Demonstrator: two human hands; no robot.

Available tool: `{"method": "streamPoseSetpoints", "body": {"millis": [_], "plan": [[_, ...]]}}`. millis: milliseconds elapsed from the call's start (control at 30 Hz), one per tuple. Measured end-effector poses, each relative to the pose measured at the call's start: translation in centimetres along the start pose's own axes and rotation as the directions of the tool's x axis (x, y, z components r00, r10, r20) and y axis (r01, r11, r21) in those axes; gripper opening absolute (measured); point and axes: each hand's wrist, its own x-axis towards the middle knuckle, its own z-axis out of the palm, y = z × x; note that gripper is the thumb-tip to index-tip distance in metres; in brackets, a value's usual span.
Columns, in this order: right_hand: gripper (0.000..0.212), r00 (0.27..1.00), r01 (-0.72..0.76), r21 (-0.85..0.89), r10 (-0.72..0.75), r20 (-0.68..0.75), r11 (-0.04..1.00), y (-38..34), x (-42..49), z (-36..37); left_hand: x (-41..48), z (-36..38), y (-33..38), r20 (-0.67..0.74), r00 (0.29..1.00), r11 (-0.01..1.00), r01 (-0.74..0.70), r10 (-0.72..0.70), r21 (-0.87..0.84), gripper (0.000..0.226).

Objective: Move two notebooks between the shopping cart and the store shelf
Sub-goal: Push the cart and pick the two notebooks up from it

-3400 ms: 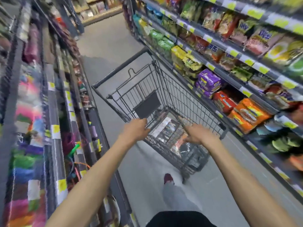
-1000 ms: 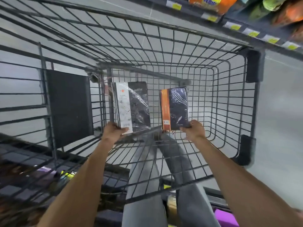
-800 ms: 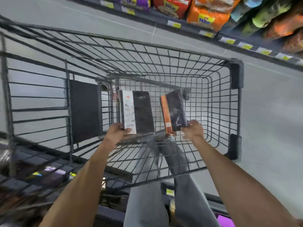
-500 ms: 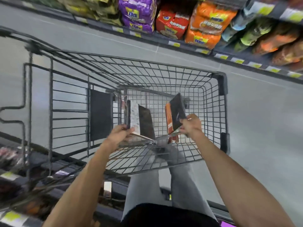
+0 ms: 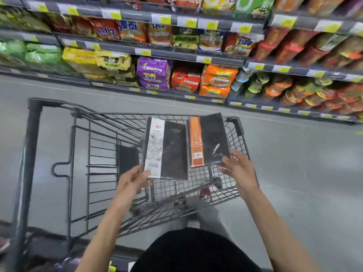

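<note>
Item 1. White-banded notebook (image 5: 166,152): dark cover with a white strip and a barcode down its left side, in clear wrap. It was held face-up above the shopping cart (image 5: 33,154), over the middle of the basket and clear of the wire floor. The left hand (image 5: 132,182) had it by the lower left corner, with the fingers (image 5: 145,174) pinching the corner at the barcode.

Item 2. Orange-banded notebook (image 5: 208,142): dark cover with an orange strip down its left side, also wrapped. It was held just beside the first, their long edges nearly touching, over the basket near the corner that carried a black bumper (image 5: 235,125). The right hand (image 5: 241,173) gripped its lower right corner. The thumb lay on the cover, and the other fingers (image 5: 240,158) were spread past the book's right edge.

Item 3. The shopping cart: grey wire, with the thick handle bar at the left end. A black panel (image 5: 127,160) stood against the inner wall beside the first notebook.

Item 4. Store shelf (image 5: 176,54): it ran along the far side of the grey floor (image 5: 294,173), well apart from both notebooks. It was stocked with purple packets (image 5: 153,72), orange packets (image 5: 218,79) and green packets (image 5: 39,55), and yellow price labels (image 5: 146,53) ran along the shelf edges.

Item 5. The person's dark top (image 5: 196,252) showed at the lower edge, with both bare forearms reaching forward.
</note>
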Motion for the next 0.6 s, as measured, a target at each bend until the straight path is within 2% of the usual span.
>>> {"method": "streamPoseSetpoints", "body": {"millis": [67,167,200,300,400,533,567,600], "plan": [[0.038,0.997,0.078,0.055,-0.077,-0.020,0.995,-1.6,-2.0,-0.3,-0.5,-0.1,2.3,0.031,0.997,0.997,-0.071,0.071,-0.009,0.066],[0.037,0.984,0.177,0.127,-0.174,-0.039,0.976,-3.6,-4.8,-1.2,-1.8,0.8,6.1,0.084,0.976,0.979,-0.199,0.202,-0.040,0.038],[0.034,0.978,0.207,0.154,-0.203,-0.041,0.966,-4.2,-5.8,-1.5,-2.0,1.0,7.0,0.094,0.967,0.972,-0.231,0.235,-0.052,0.038],[0.034,0.959,0.282,0.219,-0.277,-0.054,0.934,-5.0,-8.7,-2.8,-2.8,1.6,9.8,0.123,0.939,0.946,-0.314,0.322,-0.078,0.064],[0.042,0.940,0.340,0.289,-0.324,-0.103,0.895,-5.1,-11.0,-4.8,-3.0,1.9,12.0,0.151,0.917,0.929,-0.363,0.370,-0.075,0.071],[0.075,0.893,0.445,0.334,-0.381,-0.241,0.831,-4.8,-13.4,-7.4,-3.3,3.2,14.2,0.185,0.876,0.895,-0.438,0.446,-0.083,0.095],[0.071,0.880,0.468,0.336,-0.394,-0.266,0.817,-4.8,-13.8,-8.2,-3.5,3.9,14.7,0.190,0.870,0.890,-0.449,0.455,-0.076,0.103],[0.057,0.869,0.487,0.341,-0.409,-0.279,0.804,-4.8,-14.2,-8.9,-3.9,4.8,15.2,0.202,0.862,0.885,-0.459,0.465,-0.079,0.104]]}}
